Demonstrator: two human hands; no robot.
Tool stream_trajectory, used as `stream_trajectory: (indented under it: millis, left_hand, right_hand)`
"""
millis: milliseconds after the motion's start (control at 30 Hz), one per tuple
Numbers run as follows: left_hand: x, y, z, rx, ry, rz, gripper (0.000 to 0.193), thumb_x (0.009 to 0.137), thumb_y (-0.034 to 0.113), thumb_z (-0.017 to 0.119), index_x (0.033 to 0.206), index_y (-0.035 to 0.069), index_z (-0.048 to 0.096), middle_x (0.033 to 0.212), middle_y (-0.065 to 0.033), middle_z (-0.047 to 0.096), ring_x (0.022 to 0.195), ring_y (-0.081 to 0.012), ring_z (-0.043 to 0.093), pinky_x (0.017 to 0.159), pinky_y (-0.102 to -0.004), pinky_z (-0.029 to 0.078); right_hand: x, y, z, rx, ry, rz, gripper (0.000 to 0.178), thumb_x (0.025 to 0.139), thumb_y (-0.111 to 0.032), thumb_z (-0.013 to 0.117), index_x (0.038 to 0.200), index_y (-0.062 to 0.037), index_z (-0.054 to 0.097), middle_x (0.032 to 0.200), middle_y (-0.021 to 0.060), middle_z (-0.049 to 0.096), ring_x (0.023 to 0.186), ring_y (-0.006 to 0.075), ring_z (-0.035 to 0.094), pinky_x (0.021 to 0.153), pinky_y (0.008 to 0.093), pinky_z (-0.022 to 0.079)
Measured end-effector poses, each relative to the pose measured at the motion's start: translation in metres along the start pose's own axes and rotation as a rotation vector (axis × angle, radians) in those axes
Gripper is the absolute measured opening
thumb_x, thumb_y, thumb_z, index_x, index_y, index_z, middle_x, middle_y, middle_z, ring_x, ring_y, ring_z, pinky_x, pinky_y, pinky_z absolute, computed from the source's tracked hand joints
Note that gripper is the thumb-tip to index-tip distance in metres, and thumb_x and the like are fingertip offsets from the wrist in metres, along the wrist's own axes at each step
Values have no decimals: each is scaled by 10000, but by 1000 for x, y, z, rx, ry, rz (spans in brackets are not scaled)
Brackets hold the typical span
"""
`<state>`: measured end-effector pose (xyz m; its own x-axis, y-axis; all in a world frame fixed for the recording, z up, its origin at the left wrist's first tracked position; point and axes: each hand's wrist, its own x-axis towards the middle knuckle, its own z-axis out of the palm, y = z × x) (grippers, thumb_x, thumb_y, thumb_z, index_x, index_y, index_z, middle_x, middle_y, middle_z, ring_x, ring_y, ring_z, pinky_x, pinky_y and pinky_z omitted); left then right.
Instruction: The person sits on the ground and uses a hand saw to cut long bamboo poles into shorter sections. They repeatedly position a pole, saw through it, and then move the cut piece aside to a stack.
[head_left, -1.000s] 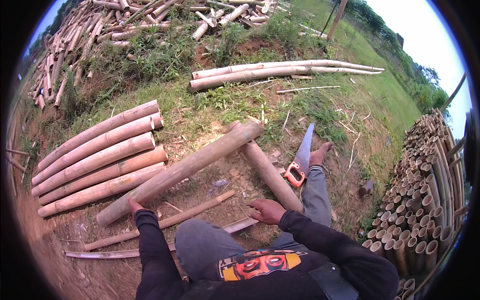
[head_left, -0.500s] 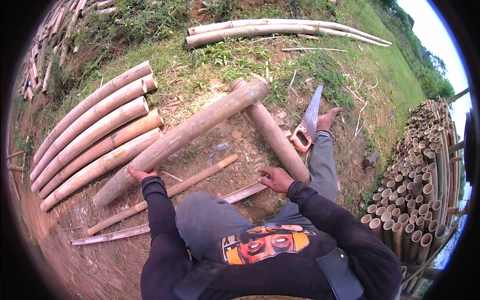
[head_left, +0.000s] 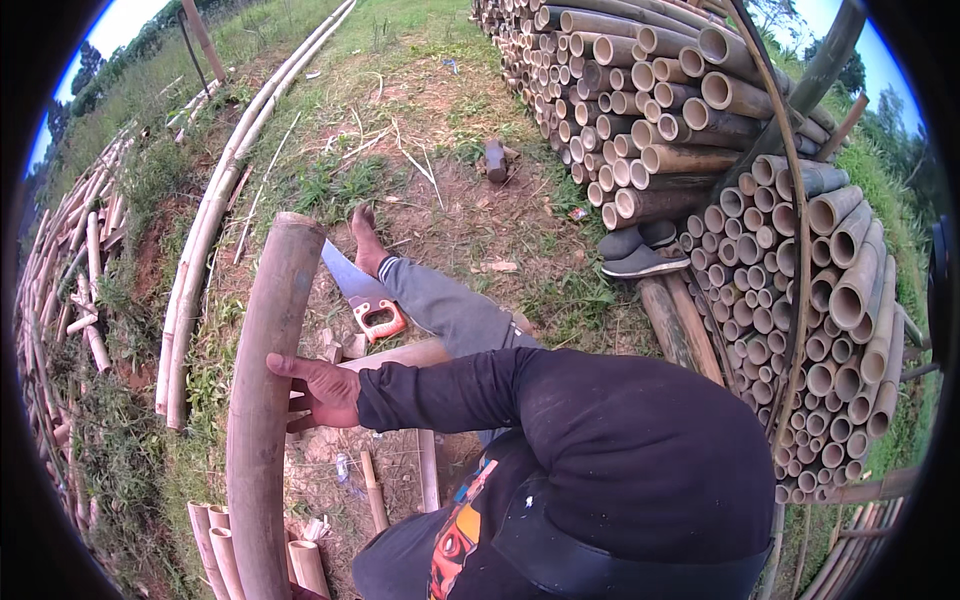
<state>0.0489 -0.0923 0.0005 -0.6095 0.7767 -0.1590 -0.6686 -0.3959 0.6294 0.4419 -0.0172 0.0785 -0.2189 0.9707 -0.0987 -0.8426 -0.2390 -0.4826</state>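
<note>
Right hand has its fingers spread wide, thumb touching the fat bamboo pole just left of them, long axis running near-to-far. Left hand barely shows, can't tell its grip.

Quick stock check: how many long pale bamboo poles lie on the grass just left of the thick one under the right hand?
2, side by side: the left pole and the right pole, nearer the thick bamboo pole. Others could be hidden in the weeds.

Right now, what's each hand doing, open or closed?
Left hand: just a sliver shows at the lower edge; grip cannot be told.
Right hand: open, thumb on the bamboo pole.
</note>
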Motion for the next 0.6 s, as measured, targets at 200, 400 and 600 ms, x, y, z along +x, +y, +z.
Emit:
stream_trajectory:
  millis: [200, 400, 600]
  left_hand:
    - [-60, -75, 123, 49, -355, -188, 755, 1034, 540, 590, 1575, 38, 431, 1566, -231, 530, 1433, -429, 513, 1219, -629, 400]
    - [-126, -113, 208, 32, -597, -288, 704, 1061, 514, 568, 1549, 22, 446, 1541, -221, 553, 1394, -405, 542, 1186, -611, 429]
    - [-166, -125, 268, -32, -763, -307, 655, 1087, 489, 546, 1522, 6, 461, 1517, -210, 576, 1356, -381, 572, 1154, -594, 457]
  right_hand:
    - [-142, -142, 18, -50, 100, -516, 961, 827, -803, 773, 1477, -136, 536, 1348, 124, 634, 1264, 325, 646, 1058, 554, 536]
    - [-283, -217, 12, -112, 314, -896, 861, 937, -742, 690, 1501, -115, 514, 1379, 112, 621, 1240, 295, 663, 1053, 536, 542]
    - [-427, -269, 18, -244, 657, -1307, 771, 1016, -697, 607, 1512, -114, 514, 1382, 104, 637, 1176, 287, 695, 995, 528, 577]
